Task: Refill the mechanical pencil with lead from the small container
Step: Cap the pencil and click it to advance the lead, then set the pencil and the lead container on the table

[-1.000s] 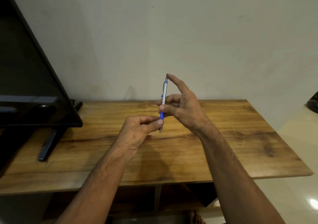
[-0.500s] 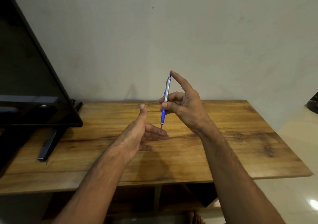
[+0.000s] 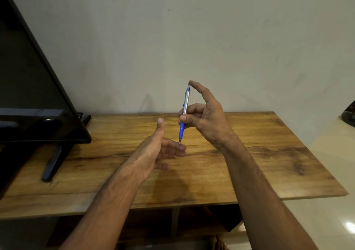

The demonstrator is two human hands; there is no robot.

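A silver mechanical pencil (image 3: 185,105) with a blue grip stands nearly upright, tip down, above the wooden table (image 3: 249,153). My right hand (image 3: 205,119) holds it around the middle, with the index finger resting on its top button. My left hand (image 3: 159,150) is open, palm up and thumb raised, just below the pencil; the tip touches or almost touches its fingertips. No lead container is in view.
A black TV screen (image 3: 28,96) on a black stand (image 3: 53,161) fills the left side of the table. A plain wall rises right behind the table. A tiled floor (image 3: 326,221) lies to the right, and open shelf space shows below the tabletop.
My left hand, pinched near the pencil tip a second ago, has opened flat under it. The right hand has lifted the pencil slightly and tilted its top to the right.
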